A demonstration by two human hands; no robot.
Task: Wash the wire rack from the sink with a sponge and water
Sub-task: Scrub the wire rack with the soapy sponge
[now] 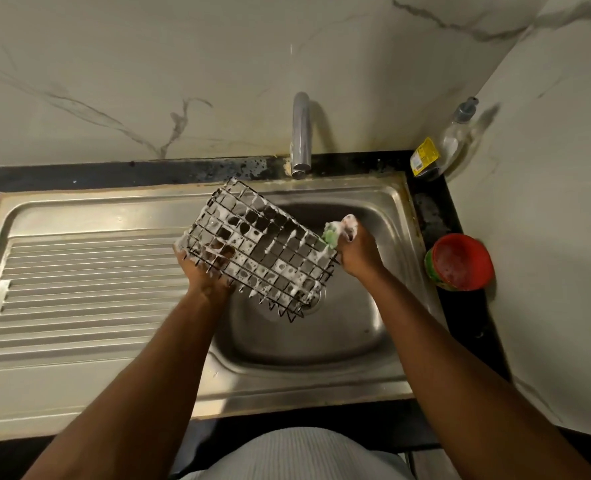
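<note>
Over the sink point(384, 202), the wire rack point(259, 247) hangs tilted and thick with suds, left hand point(206, 275) gripping its left end, right hand point(356, 252) squeezing the green sponge point(330, 237) against its right end, so soaping looks nearly done, rinse yet to come, and the yellow label on the bottle point(455, 138) behind the sink's right corner is too blurred to read.

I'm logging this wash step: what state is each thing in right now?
Wire rack, foam-covered, held tilted over the sink basin.
Sponge, soapy, at the rack's right end.
Left hand, grips the rack's left end.
Right hand, grips the sponge.
Tap, no water visibly running.
Soap bottle, upright in the corner.
Red tub, lidless, on the counter.
</note>
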